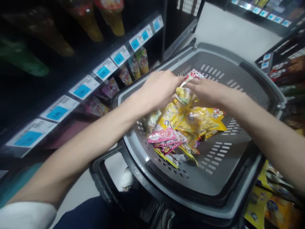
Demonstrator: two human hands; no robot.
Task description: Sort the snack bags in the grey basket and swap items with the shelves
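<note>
**Soft snack packet gripped by both hands over a grey basket**

To the left of the basket (202,186), a dark shelf unit (35,105) is seen, fronted with blue price labels (82,90) and hung with snack bags. To the basket's right more stocked shelving (288,70) is seen. Beyond its far rim a strip of pale floor (233,28) is left open as a narrow aisle.

The basket is grey plastic, slotted in its walls and bottom. What it rests on cannot be told.

Inside it, toward the left half, a loose pile of packets (190,122) is heaped. These are mostly yellow, with a pink packet (162,135) at the near-left edge.

At the far top of that pile, a yellow and white packet (186,93) with a red end is held a little above the rest. The left hand (159,87) is closed on its left edge. The right hand (205,90) is closed on its right side, with the fingers curled over the film.

The packet is judged light, soft and crinkly. Its glossy film is likely slippery and its contents are perhaps easily crushed. It is best held by the sealed edges rather than squeezed at the middle.
</note>
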